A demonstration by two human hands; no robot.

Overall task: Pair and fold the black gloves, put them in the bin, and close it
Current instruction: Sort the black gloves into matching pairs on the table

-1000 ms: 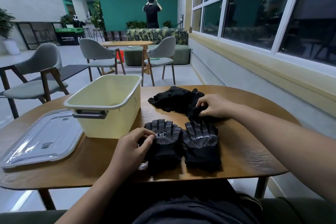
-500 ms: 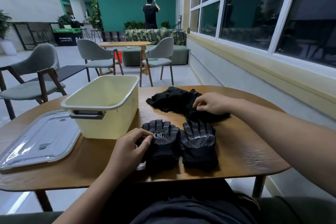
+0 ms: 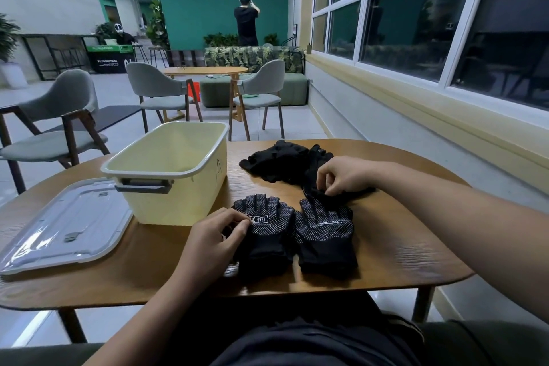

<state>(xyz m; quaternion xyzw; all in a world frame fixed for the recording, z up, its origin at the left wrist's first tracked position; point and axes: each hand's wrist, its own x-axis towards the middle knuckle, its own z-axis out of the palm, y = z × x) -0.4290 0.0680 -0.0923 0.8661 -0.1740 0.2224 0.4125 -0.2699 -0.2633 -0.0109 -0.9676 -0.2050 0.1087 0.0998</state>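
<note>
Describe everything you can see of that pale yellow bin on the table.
The pale yellow bin looks like plastic: a rounded rectangular tub with a lighter rim, a grey handle on its near end and a hand-drawn "A" on its right wall. It stands upright and open on the wooden table; the part of its inside that shows holds nothing. Its clear lid lies flat to its left.

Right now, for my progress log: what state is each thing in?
Bin: open, upright.
Lid: off, flat on the table beside the bin.
Left dotted glove: flat, unfolded, pinched by the left hand.
Right dotted glove: flat, unfolded, no hand on it.
Glove pile: heaped; the right hand pinches one glove in it.
</note>
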